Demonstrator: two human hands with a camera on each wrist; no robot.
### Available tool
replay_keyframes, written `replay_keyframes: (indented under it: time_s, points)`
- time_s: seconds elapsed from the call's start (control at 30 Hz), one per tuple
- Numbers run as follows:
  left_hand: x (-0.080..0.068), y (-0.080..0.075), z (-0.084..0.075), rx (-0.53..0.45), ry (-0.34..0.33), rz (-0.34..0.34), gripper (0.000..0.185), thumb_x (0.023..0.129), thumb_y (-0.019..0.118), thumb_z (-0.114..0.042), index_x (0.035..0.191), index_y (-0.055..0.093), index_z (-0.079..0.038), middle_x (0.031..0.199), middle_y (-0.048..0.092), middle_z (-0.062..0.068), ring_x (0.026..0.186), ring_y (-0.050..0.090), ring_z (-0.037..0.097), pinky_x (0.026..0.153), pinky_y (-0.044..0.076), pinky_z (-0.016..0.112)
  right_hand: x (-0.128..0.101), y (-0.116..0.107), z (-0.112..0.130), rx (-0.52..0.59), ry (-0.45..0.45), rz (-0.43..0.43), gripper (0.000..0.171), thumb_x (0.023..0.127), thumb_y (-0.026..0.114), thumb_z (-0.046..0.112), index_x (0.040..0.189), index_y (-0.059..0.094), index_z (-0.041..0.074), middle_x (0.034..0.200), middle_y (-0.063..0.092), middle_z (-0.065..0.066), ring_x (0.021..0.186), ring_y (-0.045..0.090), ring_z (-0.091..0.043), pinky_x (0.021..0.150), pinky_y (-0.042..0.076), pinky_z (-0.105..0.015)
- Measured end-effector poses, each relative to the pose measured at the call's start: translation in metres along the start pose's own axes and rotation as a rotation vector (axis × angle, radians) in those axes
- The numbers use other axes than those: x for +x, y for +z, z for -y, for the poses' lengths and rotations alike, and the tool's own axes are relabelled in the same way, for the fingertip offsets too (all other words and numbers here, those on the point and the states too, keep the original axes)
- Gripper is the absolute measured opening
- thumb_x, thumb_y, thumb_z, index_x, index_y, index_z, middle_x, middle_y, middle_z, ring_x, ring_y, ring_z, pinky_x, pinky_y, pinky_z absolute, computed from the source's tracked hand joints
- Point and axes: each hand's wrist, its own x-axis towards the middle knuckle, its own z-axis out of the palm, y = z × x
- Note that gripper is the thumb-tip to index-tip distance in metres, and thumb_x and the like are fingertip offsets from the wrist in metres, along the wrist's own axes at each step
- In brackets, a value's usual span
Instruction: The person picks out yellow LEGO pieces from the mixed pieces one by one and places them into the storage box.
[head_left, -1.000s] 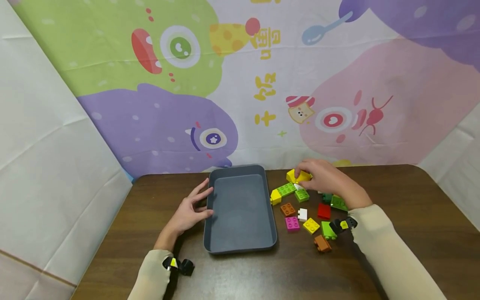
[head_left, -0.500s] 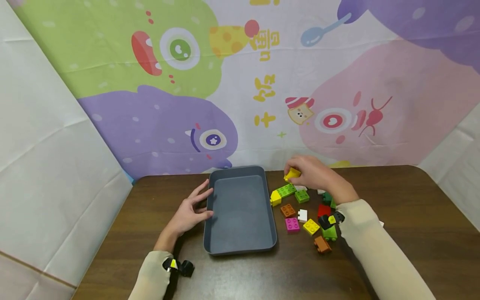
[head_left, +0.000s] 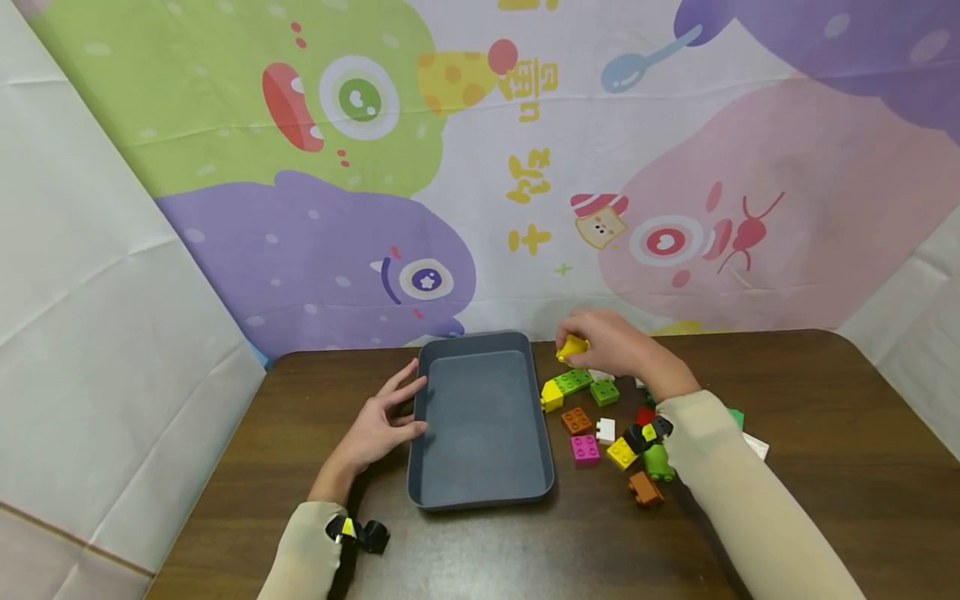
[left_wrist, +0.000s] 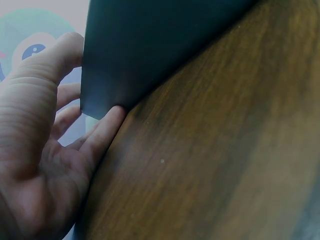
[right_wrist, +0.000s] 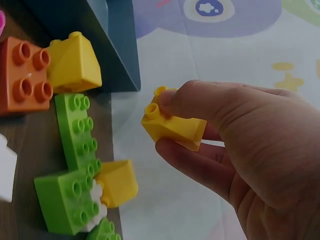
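Observation:
In the head view my left hand [head_left: 378, 427] rests against the left rim of a dark grey tray [head_left: 543, 417], fingers spread. The left wrist view shows its fingertips touching the outer wall of the tray [left_wrist: 145, 50]. My right hand [head_left: 618, 350] pinches a yellow toy building brick [head_left: 572, 348] between thumb and fingers, beyond the tray's far right corner. Up close in the right wrist view, this yellow brick [right_wrist: 172, 127] has a sloped side and round studs, and it is off the table. The tray's inside holds nothing visible.
Several bricks lie right of the tray: a long green one [head_left: 573, 381], a yellow one [head_left: 552, 396] against the tray, an orange-brown one [head_left: 577, 421], a pink one [head_left: 585, 450] and a white one [head_left: 606, 431]. My right forearm hides others. A patterned cloth [head_left: 517, 275] hangs behind the table.
My right hand has lifted the yellow brick from the back of the pile and moved it left, towards the tray. The left hand stays at the tray's rim.

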Motion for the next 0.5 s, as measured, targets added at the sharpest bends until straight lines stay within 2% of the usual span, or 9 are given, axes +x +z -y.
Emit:
replay_keyframes:
  time_s: [0.13,0.23,0.37,0.43,0.5]
  points:
    - [-0.001,0.0,-0.002,0.004,0.0,0.005,0.077,0.099,0.088,-0.014,0.166,0.053,-0.001,0.191,0.024,0.008,0.165,0.046,0.016,0.107,0.064,0.023,0.007,0.002,0.006,-0.008,-0.023,-0.008,0.009,0.098,0.083,0.008,0.106,0.08,0.012,0.109,0.078,-0.009,0.094,0.064,-0.026,0.089,0.062,-0.045]
    - [0.0,-0.003,0.007,0.016,-0.004,0.008,0.078,0.099,0.088,-0.014,0.167,0.053,-0.003,0.191,0.023,0.008,0.168,0.043,0.024,0.108,0.065,0.026,0.011,0.004,0.011,-0.008,-0.035,-0.011,0.009,0.098,0.083,0.008,0.106,0.08,0.012,0.109,0.078,-0.009,0.093,0.064,-0.025,0.088,0.061,-0.044]
    - [0.002,-0.007,0.025,0.019,-0.068,0.005,0.078,0.098,0.09,-0.018,0.168,0.055,-0.016,0.191,0.023,-0.003,0.168,0.04,0.02,0.11,0.062,0.022,0.016,0.006,0.019,-0.004,-0.029,-0.007,0.009,0.098,0.084,0.009,0.106,0.08,0.012,0.113,0.079,-0.009,0.096,0.065,-0.025,0.09,0.061,-0.044]
    - [0.002,-0.007,0.028,0.022,-0.087,0.01,0.079,0.098,0.091,-0.02,0.168,0.056,-0.021,0.191,0.023,-0.007,0.168,0.039,0.018,0.11,0.061,0.022,0.019,0.007,0.023,-0.007,-0.036,-0.006,0.009,0.098,0.084,0.009,0.106,0.08,0.011,0.114,0.079,-0.009,0.095,0.065,-0.025,0.089,0.061,-0.044]
    - [0.003,-0.008,0.031,0.027,-0.083,0.014,0.079,0.098,0.091,-0.021,0.169,0.055,-0.02,0.191,0.022,-0.006,0.168,0.04,0.02,0.11,0.061,0.022,0.021,0.007,0.027,-0.012,-0.045,-0.009,0.009,0.098,0.084,0.009,0.106,0.08,0.011,0.113,0.079,-0.009,0.095,0.065,-0.025,0.088,0.061,-0.043]
